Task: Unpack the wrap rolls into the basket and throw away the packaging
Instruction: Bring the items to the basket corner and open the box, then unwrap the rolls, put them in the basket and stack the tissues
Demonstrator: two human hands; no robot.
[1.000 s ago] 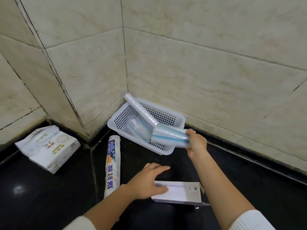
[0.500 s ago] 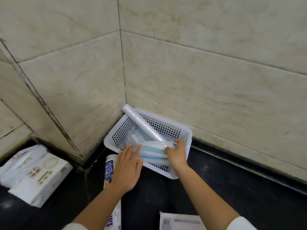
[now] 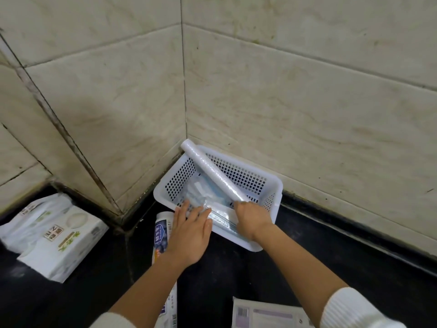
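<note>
A white perforated basket [image 3: 267,178] stands on the black counter in the tiled corner. A long clear wrap roll [image 3: 212,174] leans diagonally across it, its far end over the back rim. Pale blue-and-white rolls [image 3: 201,197] lie flat on the basket's floor. My right hand [image 3: 254,217] is inside the basket at the near rim, fingers curled round the end of a blue-striped roll [image 3: 221,218]. With straight fingers, my left hand [image 3: 191,233] touches that roll's other end. The emptied cardboard box [image 3: 264,313] lies at the bottom edge.
A printed wrap roll [image 3: 162,235] in its wrapper lies on the counter left of the basket, partly under my left arm. A pack of tissues [image 3: 54,235] sits at the far left. Tiled walls close in behind the basket.
My right hand has carried the blue-striped roll down into the basket. My left hand left the box and came up to the roll. The view moved closer.
</note>
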